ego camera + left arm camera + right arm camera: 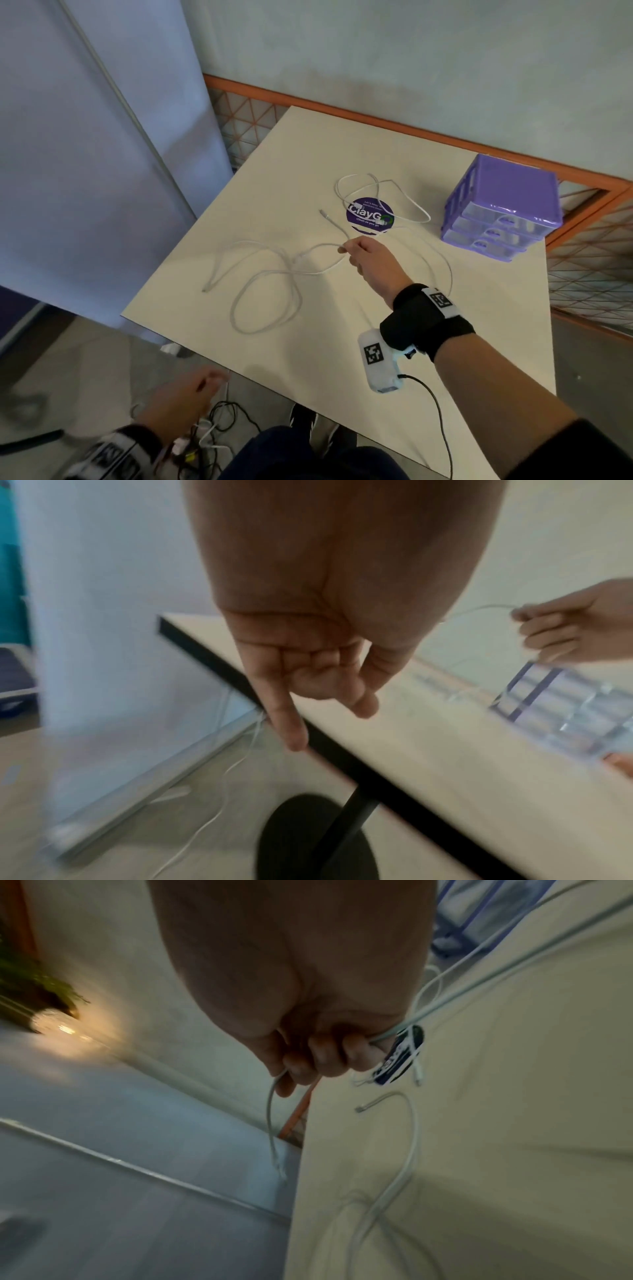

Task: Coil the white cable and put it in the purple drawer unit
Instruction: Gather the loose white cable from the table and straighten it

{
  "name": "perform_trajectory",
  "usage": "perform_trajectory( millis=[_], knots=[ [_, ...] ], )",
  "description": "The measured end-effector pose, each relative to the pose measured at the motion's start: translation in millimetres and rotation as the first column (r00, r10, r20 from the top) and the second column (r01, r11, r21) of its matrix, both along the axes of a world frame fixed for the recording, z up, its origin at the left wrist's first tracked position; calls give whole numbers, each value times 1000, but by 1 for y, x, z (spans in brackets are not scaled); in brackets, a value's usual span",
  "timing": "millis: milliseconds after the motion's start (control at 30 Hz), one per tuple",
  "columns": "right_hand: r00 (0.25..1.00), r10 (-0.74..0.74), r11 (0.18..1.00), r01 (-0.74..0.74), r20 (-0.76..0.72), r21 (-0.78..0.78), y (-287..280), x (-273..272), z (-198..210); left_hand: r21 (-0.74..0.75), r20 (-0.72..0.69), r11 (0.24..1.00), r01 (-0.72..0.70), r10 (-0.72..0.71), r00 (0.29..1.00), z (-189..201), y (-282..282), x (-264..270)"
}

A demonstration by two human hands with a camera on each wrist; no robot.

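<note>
While the head view is showing the white cable (274, 270) sprawling loose across the table (342, 342) near the purple drawer unit (501, 209), only the right wrist view is revealing the right hand (308, 1053) curling around a strand. The left hand (318, 669) is hanging off the table edge, holding nothing, one finger straight.

Table (342, 359) near edge bare, free for my hands. Loose white cable (267, 274) loops across middle. Purple drawer unit (503, 212) blocks far-right corner; drawer fronts unobstructed.
</note>
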State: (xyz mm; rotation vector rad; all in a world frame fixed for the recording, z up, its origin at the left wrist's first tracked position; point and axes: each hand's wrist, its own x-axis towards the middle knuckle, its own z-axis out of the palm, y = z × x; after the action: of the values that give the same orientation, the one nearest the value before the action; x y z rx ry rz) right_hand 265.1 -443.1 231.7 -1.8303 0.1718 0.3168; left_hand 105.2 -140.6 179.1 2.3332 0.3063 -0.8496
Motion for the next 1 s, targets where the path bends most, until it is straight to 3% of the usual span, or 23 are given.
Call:
perform_trajectory(
  millis=[200, 267, 367, 500, 666, 833, 1000],
  knots=[
    [993, 110, 978, -117, 49, 173, 45, -15, 13, -371, 262, 923, -100, 208, 942, 56, -58, 88],
    [988, 146, 972, -153, 54, 176, 53, -19, 9, -509, 247, 843, -176, 338, 908, 68, -77, 114],
    [983, 171, 969, -179, 59, 173, 59, -25, 1, -649, 203, 736, -191, 410, 889, 83, -96, 139],
    [987, 162, 974, -163, 19, 155, 56, -34, -15, -759, 129, 618, -203, 449, 884, 83, -104, 154],
    [992, 43, 997, -35, -121, 67, 37, -38, -43, -827, 38, 486, -283, 550, 835, 68, -99, 164],
    [966, 21, 997, -41, -258, -72, 18, -24, -70, -826, -25, 442, -349, 591, 806, 57, -85, 169],
    [967, -66, 972, 6, -247, -236, 14, 28, -78, -736, 64, 562, -378, 614, 787, 46, -73, 173]
  ],
)
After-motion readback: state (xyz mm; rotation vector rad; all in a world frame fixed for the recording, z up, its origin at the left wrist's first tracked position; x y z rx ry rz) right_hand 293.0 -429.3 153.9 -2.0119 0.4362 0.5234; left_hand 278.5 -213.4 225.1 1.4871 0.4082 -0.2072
